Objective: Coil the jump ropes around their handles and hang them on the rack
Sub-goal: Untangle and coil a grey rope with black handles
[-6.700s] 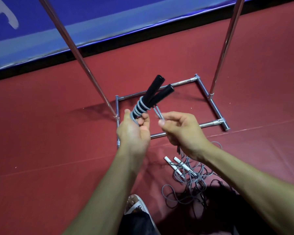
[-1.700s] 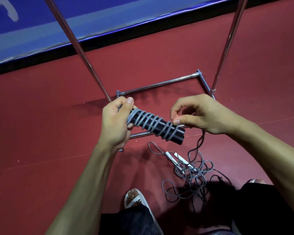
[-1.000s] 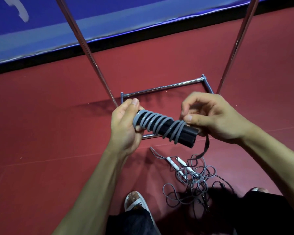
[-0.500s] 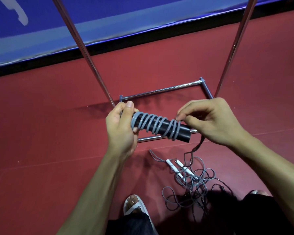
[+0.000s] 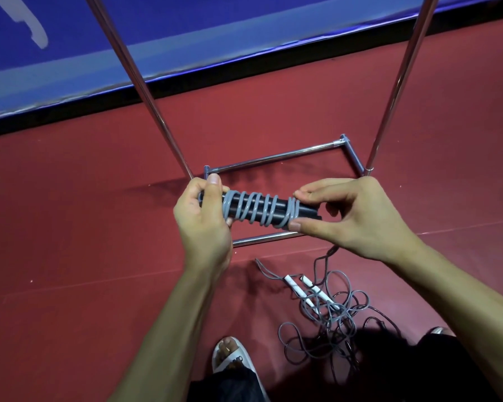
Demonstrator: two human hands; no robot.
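Last turns of the grey cord [image 5: 253, 211] going onto the paired black handles [image 5: 306, 212], held in mid-air just near of the rack [image 5: 273, 155] base.

Hold the left grip [image 5: 201, 219] wrapped round the left end of the handles to stop the pair twisting. With the right grip [image 5: 357, 216], which is pinching the final turns between thumb and fingertips at the right end, draw the tail snug, lay it hard against the turn before, then tuck it under. Probably worth closing up the gappy middle turns too. Cannot follow the free tail: vanishes under the right palm, shows again below it, heading for the floor [image 5: 70, 227]. Cannot see the rack's top, cut off above. Hard to separate that tail from the tangled rope [image 5: 325, 314] with white handles [image 5: 294, 285], near right, partly lost in shadow.
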